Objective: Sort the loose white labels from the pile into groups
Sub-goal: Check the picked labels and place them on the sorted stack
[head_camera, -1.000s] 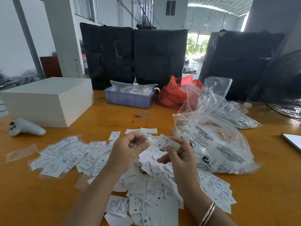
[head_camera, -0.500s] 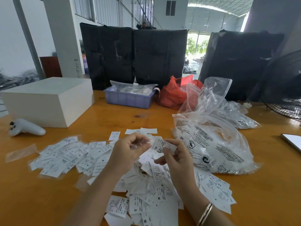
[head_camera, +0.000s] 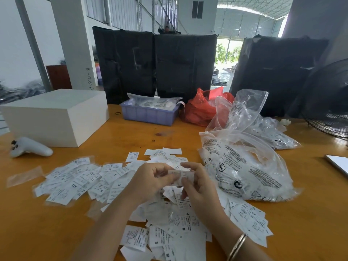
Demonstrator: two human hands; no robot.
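A pile of loose white labels (head_camera: 169,230) with printed size letters covers the orange table (head_camera: 47,232) in front of me. A spread-out group of labels (head_camera: 81,179) lies to the left. Both hands hover over the pile's far part. My left hand (head_camera: 152,181) and my right hand (head_camera: 199,187) meet at one small white label (head_camera: 181,176), each pinching a side of it. A gold bangle sits on my right wrist.
A clear printed plastic bag (head_camera: 244,170) lies right of the pile, more clear bags behind it. A white box (head_camera: 54,115), a white controller (head_camera: 28,146), a purple tray (head_camera: 148,113), a red bag (head_camera: 201,108), a fan (head_camera: 329,102) and a white tablet edge (head_camera: 339,162) ring the table.
The label my right hand held up has come left and lower to meet my left hand. Both hands now pinch it together.
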